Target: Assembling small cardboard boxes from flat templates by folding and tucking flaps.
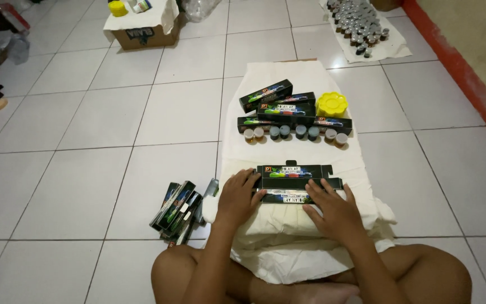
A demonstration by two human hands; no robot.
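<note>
I sit cross-legged on a tiled floor with a white cloth (288,84) spread before me. A long black printed carton (293,171) lies open on the cloth near my knees. My left hand (237,197) rests on its left end, fingers spread over the edge. My right hand (333,208) presses flat on its right lower flap. Farther up the cloth stand a row of several small paint pots (293,133), a stack of black boxes (279,104) and a yellow flower-shaped palette (332,104).
A pile of flat black cartons (180,211) lies on the tiles left of the cloth. A cardboard box (142,34) with a yellow lid on top stands at the back left. Many small jars (358,22) sit on a white sheet at the back right, near a red skirting (468,73).
</note>
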